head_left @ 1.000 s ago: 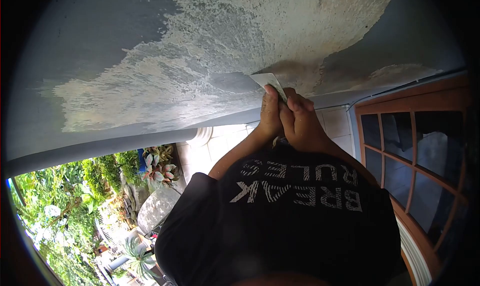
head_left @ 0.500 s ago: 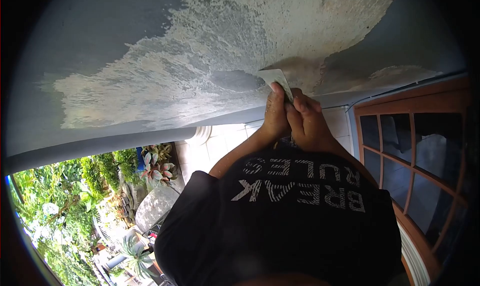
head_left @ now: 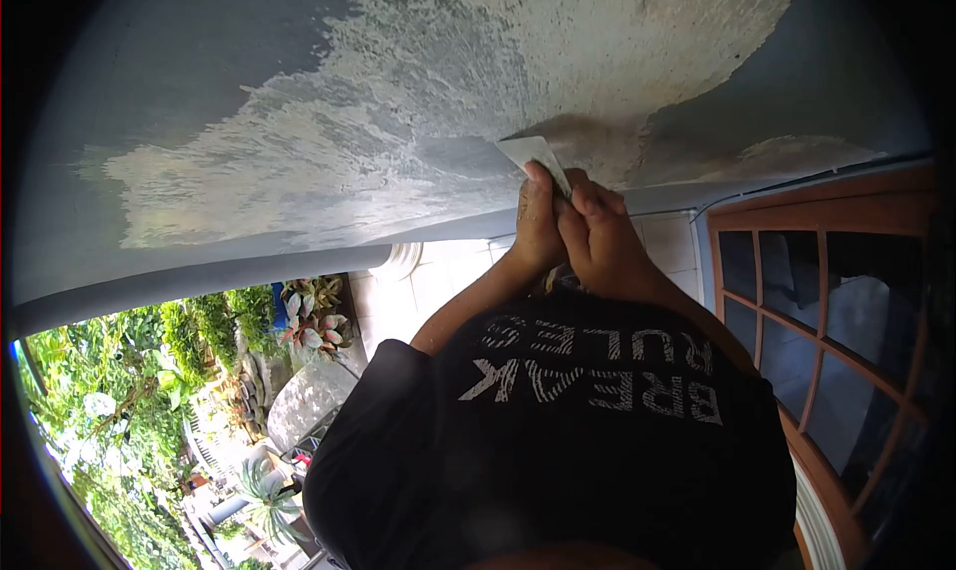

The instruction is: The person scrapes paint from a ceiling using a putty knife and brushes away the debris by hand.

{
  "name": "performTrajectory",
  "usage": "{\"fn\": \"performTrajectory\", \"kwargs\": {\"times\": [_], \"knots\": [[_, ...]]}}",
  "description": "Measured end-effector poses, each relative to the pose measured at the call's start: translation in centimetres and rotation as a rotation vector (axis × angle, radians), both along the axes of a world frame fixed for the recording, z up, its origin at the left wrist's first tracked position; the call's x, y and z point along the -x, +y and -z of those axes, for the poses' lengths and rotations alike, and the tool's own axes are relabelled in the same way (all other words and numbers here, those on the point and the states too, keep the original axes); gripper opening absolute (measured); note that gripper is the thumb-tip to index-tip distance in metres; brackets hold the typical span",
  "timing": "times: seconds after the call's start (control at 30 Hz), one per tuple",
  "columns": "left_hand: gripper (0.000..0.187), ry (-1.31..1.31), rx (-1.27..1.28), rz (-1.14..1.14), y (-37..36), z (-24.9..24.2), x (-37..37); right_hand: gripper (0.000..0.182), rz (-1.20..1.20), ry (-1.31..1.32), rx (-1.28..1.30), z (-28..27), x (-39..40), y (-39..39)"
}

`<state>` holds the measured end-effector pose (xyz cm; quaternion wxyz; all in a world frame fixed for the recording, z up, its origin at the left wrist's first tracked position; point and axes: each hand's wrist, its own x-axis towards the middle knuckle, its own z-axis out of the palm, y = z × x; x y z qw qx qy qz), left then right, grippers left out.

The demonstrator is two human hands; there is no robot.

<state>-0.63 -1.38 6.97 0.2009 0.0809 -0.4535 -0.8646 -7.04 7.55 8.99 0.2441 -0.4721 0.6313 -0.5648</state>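
Note:
A flat, pale grey scraper (head_left: 538,154) has its wide edge against the grey wall (head_left: 418,102), where paint has come off in large, rough, whitish patches. My left hand (head_left: 538,217) is closed on it, the thumb lying on its flat face. My right hand (head_left: 599,227) is pressed up beside the left one, its fingers curled round the lower end of the scraper. A handle, if there is one, is hidden by the fingers. Just left of the blade is a smoother, darker grey area.
A brown wooden window frame (head_left: 822,281) with glass panes stands on the right, with a cable (head_left: 797,180) running above it. Pale tiles (head_left: 448,271) show behind my arms. Potted plants (head_left: 314,316) and garden greenery (head_left: 110,401) are at lower left.
Both hands and the scraper have shifted slightly left along the wall, and the blade is tilted a little more to the left. The grip looks the same.

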Motion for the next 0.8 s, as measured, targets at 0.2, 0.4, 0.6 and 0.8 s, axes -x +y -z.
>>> {"fn": "performTrajectory", "kwargs": {"times": [0.2,0.4,0.6,0.8], "knots": [[0.065,0.024,-0.035,0.006,-0.2,0.3,0.1,0.011,0.062,0.025,-0.054,-0.1,-0.3,-0.2],[0.065,0.018,-0.037,0.022,0.5,-0.2,0.2,0.011,0.026,-0.052,-0.023,-0.9,0.1,0.7],[0.065,-0.009,-0.113,-0.104,0.2,-0.7,-0.6,0.01,-0.08,0.022,-0.073,-1.2,0.3,-1.3],[0.065,-0.016,0.009,0.034,0.0,0.1,-0.5,0.015,0.07,0.003,0.058,0.3,-0.9,0.2]]}}
